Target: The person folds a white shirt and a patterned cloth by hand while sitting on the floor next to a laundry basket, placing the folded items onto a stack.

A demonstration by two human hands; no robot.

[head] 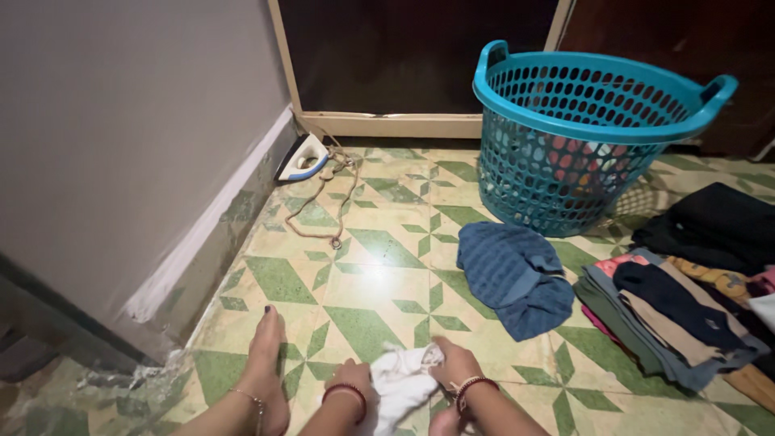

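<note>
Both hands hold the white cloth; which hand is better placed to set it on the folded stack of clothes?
Probably the right hand. Both it and the left hand grip the white cloth, but the folded stack lies on the floor to the person's right, nearer that hand, past the blue garment.

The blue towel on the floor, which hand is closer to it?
Right. The right hand sits just below-left of the blue towel; the left hand is farther left, across the white cloth both hold.

I see a teal basket (593,121), blue towel (514,276), folded clothes pile (670,315) right of the hands, and an iron (303,157) far ahead-left.
</note>
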